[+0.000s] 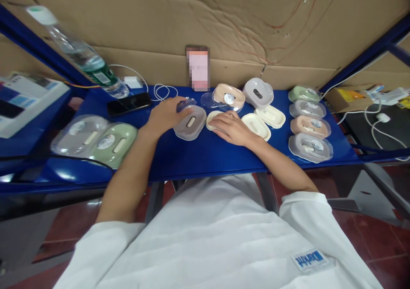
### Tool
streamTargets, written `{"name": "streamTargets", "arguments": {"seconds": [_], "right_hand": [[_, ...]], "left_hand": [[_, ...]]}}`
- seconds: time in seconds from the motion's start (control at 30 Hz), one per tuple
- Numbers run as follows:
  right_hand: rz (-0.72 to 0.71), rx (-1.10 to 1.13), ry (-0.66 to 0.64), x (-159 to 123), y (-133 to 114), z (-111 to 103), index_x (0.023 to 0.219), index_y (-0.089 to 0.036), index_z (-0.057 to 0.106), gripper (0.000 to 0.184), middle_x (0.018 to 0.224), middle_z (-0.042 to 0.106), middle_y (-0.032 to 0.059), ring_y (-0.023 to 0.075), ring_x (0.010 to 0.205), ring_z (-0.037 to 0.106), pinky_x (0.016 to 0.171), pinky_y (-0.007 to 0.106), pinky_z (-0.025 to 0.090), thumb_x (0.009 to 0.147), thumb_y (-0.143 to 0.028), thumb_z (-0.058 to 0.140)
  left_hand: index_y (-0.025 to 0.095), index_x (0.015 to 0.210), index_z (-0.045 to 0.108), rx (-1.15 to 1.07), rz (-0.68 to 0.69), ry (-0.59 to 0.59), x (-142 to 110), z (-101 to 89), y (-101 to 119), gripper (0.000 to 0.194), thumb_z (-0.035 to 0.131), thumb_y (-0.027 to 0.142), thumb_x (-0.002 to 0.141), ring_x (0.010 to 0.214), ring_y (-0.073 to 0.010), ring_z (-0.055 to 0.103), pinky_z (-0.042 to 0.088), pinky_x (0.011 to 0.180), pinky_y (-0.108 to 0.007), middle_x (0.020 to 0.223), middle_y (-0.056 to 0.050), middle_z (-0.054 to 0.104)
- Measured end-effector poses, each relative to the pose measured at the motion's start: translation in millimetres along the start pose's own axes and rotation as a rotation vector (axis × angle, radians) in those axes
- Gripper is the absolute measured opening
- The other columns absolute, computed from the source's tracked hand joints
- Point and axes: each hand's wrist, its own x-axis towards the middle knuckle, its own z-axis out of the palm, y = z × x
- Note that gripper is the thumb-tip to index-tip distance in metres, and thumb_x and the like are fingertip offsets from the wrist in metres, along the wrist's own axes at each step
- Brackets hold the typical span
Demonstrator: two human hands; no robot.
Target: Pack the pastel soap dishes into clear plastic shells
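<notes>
My left hand (165, 115) is closed, thumb and fingers around a clear plastic piece (186, 104) that looks like a lid. Just below it lies a grey soap box part (189, 129) with a cream slot, on the blue table. My right hand (233, 129) curls its fingers over a cream oval tray (210, 122), hiding much of it. To the right of that hand lie two more cream trays (256, 126) (272, 116). Behind stand a peach soap box (228, 96) with a clear cover beside it and a grey soap box base (258, 93).
Covered soap boxes stand in a column (310, 126) on the right; a grey one (80, 133) and a green one (114, 144) sit at left. A water bottle (80, 56), a black phone (128, 104) and a white cable (165, 91) lie behind. A propped phone (198, 69) leans on the cardboard.
</notes>
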Motion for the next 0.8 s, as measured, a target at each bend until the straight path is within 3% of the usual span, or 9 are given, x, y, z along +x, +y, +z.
{"name": "streamTargets", "arguments": {"seconds": [0.1,0.17,0.3,0.47,0.6,0.7,0.8], "right_hand": [[0.005,0.005,-0.03,2,-7,-1,0.138,-0.022,0.068,0.036,0.14,0.072,0.0142,0.03,0.135,0.062,0.112,0.048,0.038,0.115,-0.036,0.046],[0.005,0.008,-0.053,2,-10,-1,0.139,-0.022,0.069,0.035,0.14,0.071,0.0145,0.0307,0.135,0.061,0.112,0.049,0.039,0.114,-0.035,0.047],[-0.007,-0.018,-0.06,1,-7,2,0.136,-0.02,0.07,0.034,0.139,0.072,0.0154,0.0313,0.135,0.062,0.112,0.049,0.039,0.113,-0.033,0.048],[0.0,-0.046,-0.005,-2,1,4,0.131,-0.019,0.072,0.032,0.139,0.072,0.0149,0.0308,0.136,0.062,0.111,0.048,0.039,0.114,-0.033,0.049],[0.004,-0.027,-0.016,-3,3,4,0.132,-0.021,0.072,0.031,0.139,0.072,0.0149,0.0301,0.135,0.062,0.109,0.048,0.039,0.114,-0.034,0.05],[0.008,-0.002,-0.04,-3,2,5,0.133,-0.022,0.071,0.032,0.139,0.072,0.0149,0.0297,0.134,0.062,0.11,0.049,0.04,0.113,-0.035,0.05],[0.014,0.022,-0.052,-3,3,7,0.133,-0.021,0.071,0.032,0.137,0.073,0.0145,0.0293,0.135,0.063,0.11,0.049,0.04,0.113,-0.035,0.051]], "left_hand": [[0.02,0.152,0.058,0.133,0.063,0.233,-1,7.2,3,0.056,0.058,0.047,0.103,0.143,-0.0426,0.056,0.045,0.113,-0.056,0.158,-0.02,0.057],[0.016,0.142,0.064,0.192,0.146,0.291,-8,11.4,11,0.046,0.054,0.043,0.105,0.138,-0.0424,0.059,0.045,0.111,-0.056,0.149,-0.023,0.062],[0.013,0.114,0.073,0.296,0.291,0.207,-29,23.5,34,0.042,0.048,0.046,0.109,0.114,-0.0385,0.071,0.052,0.097,-0.049,0.112,-0.02,0.074],[0.01,0.127,0.071,0.422,0.33,0.059,-41,32.3,43,0.04,0.058,0.04,0.104,0.111,-0.0394,0.073,0.056,0.09,-0.045,0.123,-0.023,0.073],[0.014,0.134,0.07,0.301,0.323,-0.008,-34,22.4,37,0.04,0.051,0.036,0.107,0.113,-0.0356,0.075,0.058,0.089,-0.042,0.13,-0.02,0.073],[0.018,0.137,0.069,0.19,0.322,0.01,-28,12.7,33,0.039,0.05,0.035,0.108,0.117,-0.0328,0.074,0.057,0.093,-0.041,0.134,-0.015,0.075],[0.019,0.139,0.068,0.148,0.322,0.138,-24,3.6,28,0.041,0.046,0.035,0.109,0.119,-0.0327,0.073,0.054,0.099,-0.043,0.135,-0.014,0.075]]}}
